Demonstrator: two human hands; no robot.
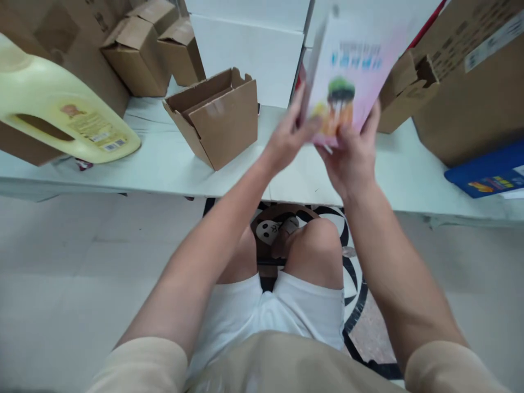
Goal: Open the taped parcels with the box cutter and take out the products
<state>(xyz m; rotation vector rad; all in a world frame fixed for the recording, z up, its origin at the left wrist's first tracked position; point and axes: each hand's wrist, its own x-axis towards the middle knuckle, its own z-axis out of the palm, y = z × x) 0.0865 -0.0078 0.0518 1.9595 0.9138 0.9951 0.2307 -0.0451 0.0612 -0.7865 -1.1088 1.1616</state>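
A thin pink and white booklet [352, 60] with a colourful picture on its cover is held upright above the white table [164, 164]. My left hand [289, 136] grips its lower left edge, thumb on the cover. My right hand [354, 155] clasps its bottom right corner, fingers curled round it. The booklet is blurred by motion. An open, empty cardboard box [216, 117] stands on the table just left of my left hand.
A pale yellow jug [53, 109] with a handle lies at the left. Small cardboard boxes [151, 46] sit behind it, white cartons [249, 49] at the back. A large brown carton [470, 82] and a blue packet [487, 174] are at the right. My knees are under the table edge.
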